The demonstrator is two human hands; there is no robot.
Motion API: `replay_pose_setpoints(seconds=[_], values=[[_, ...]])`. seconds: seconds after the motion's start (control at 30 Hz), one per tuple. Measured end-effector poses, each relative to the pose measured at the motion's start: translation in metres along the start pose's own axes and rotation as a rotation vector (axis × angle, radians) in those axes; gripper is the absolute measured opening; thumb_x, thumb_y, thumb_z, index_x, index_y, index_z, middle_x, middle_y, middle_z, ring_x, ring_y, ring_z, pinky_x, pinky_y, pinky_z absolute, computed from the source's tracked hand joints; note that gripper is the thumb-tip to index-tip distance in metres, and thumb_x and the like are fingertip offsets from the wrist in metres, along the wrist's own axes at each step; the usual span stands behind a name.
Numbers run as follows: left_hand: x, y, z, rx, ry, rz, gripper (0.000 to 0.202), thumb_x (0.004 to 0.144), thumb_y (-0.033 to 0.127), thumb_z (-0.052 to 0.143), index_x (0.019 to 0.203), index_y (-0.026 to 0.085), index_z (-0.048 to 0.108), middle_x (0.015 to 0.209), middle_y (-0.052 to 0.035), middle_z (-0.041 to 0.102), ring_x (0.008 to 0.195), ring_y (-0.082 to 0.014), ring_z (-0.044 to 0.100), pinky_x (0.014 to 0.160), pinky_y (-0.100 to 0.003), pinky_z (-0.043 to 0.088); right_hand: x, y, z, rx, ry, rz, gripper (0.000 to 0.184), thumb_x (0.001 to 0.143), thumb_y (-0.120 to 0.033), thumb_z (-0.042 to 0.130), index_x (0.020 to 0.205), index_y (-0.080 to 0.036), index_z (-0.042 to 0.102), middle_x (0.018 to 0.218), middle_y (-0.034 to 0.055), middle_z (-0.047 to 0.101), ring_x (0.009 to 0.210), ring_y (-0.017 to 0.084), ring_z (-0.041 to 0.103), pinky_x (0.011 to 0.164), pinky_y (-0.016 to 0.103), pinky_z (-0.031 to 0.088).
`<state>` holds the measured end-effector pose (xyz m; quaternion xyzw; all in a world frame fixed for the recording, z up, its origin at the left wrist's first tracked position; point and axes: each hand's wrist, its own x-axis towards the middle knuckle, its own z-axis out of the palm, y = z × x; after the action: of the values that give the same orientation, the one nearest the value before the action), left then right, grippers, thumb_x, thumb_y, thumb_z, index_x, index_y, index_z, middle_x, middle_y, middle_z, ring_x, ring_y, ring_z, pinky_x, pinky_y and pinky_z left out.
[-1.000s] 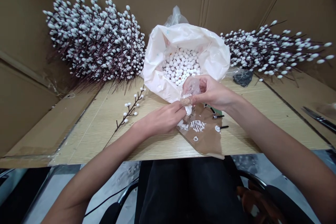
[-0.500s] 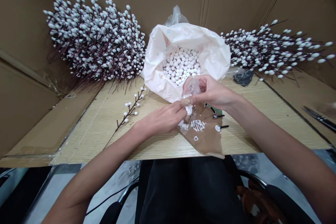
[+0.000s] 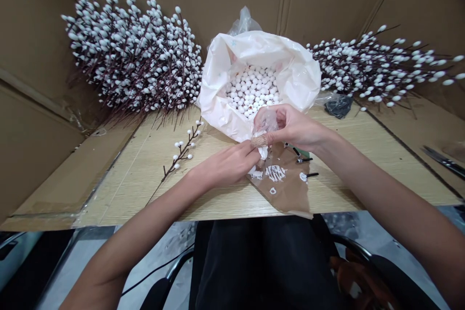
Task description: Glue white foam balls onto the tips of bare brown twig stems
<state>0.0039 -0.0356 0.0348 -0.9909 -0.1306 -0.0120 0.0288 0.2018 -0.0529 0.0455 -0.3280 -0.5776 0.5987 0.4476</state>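
My right hand [image 3: 290,128] is closed on a small clear plastic bag [image 3: 264,123] with white paste in its tip, a bandaged finger at the front. My left hand [image 3: 227,164] is pinched at that tip, over a brown sheet [image 3: 286,193] smeared with white dabs; what its fingers hold is hidden. Just behind stands a white plastic bag [image 3: 225,92] full of small white balls [image 3: 252,92].
Heaps of dark twigs with white buds lie at the back left [image 3: 134,58] and back right [image 3: 378,70]. One budded twig [image 3: 181,152] lies on the wooden table [image 3: 138,179]. Short black stems [image 3: 305,160] lie right of the sheet. Cardboard walls surround the table; scissors [image 3: 443,161] at far right.
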Motion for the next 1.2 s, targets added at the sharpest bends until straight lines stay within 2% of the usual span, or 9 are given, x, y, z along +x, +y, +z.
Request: replay_pose_setpoints(seconds=[0.17,0.47,0.67,0.87,1.2], values=[[0.000,0.001,-0.001,0.002,-0.012,-0.003,0.024,0.087,0.007,0.036,0.097,0.013,0.056,0.107,-0.0112,0.061,0.101,-0.0205,0.058,0.086,-0.028,0.047,0.000,-0.001,0.000,-0.006,0.017,0.011,0.032,0.058,-0.021,0.086,0.075,-0.012,0.061,0.066,-0.0026,0.061,0.059,0.007,0.056,0.053,0.018,0.047],[0.001,-0.002,0.000,-0.011,-0.079,-0.025,0.028,0.084,0.004,0.038,0.102,0.013,0.056,0.114,-0.0123,0.060,0.103,-0.0192,0.059,0.089,-0.027,0.046,0.000,0.000,0.000,-0.041,0.029,0.025,0.031,0.058,-0.023,0.086,0.075,-0.013,0.061,0.068,-0.0024,0.062,0.061,0.008,0.057,0.053,0.019,0.047],[0.001,-0.006,0.004,-0.010,-0.051,0.002,0.031,0.079,0.002,0.038,0.104,0.012,0.054,0.116,-0.0133,0.060,0.108,-0.0202,0.057,0.092,-0.030,0.046,0.001,0.000,0.000,-0.056,0.037,0.018,0.033,0.055,-0.022,0.087,0.073,-0.013,0.061,0.065,-0.0029,0.061,0.058,0.007,0.055,0.051,0.019,0.046],[0.001,-0.008,0.004,-0.003,-0.015,0.006,0.029,0.077,0.000,0.040,0.099,0.013,0.054,0.113,-0.0135,0.061,0.106,-0.0207,0.058,0.089,-0.030,0.047,0.001,-0.002,-0.002,-0.074,0.026,0.003,0.035,0.054,-0.024,0.088,0.074,-0.013,0.062,0.067,-0.0019,0.061,0.059,0.008,0.055,0.053,0.020,0.047],[0.003,-0.011,0.000,0.101,-0.019,-0.006,0.026,0.087,0.004,0.034,0.100,0.012,0.055,0.111,-0.0125,0.062,0.102,-0.0207,0.058,0.084,-0.031,0.048,0.001,-0.003,-0.001,-0.062,0.047,-0.004,0.036,0.054,-0.025,0.088,0.072,-0.013,0.060,0.067,-0.0018,0.061,0.059,0.008,0.055,0.052,0.020,0.046]])
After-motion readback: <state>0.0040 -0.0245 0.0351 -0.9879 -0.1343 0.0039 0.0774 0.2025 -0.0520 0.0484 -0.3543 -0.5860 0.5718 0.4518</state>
